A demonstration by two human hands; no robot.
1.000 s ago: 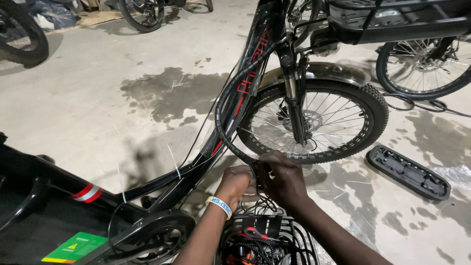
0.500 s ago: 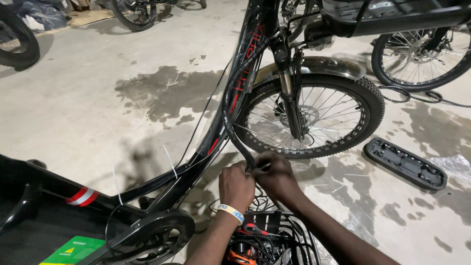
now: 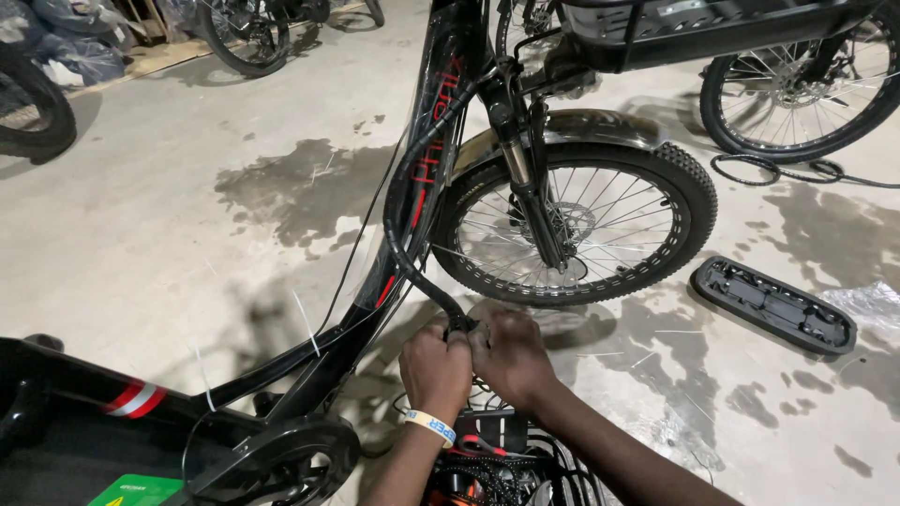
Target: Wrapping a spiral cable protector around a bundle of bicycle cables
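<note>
A black electric bicycle stands in front of me, its frame [image 3: 427, 178] slanting down to the lower left with red lettering. A thick black sleeved cable bundle [image 3: 403, 234] loops down from the handlebar area to my hands. My left hand [image 3: 436, 365], with a pale wristband, and my right hand [image 3: 506, 351] are closed together around the lower end of that bundle. Below them sits a tangle of black and red wires and connectors [image 3: 487, 459]. The front wheel [image 3: 577, 225] with its fork is just beyond my hands.
A black plastic cover panel [image 3: 773, 305] lies on the stained concrete floor to the right, beside crumpled clear plastic [image 3: 867, 305]. Other bicycle wheels stand at the top right [image 3: 797, 94], top left [image 3: 33, 103] and back [image 3: 239, 37]. Loose cable ties are scattered on the floor.
My hands stay clasped on the cable bundle's end. The view has shifted slightly, so the hands sit a little lower and the wheel a little further left.
</note>
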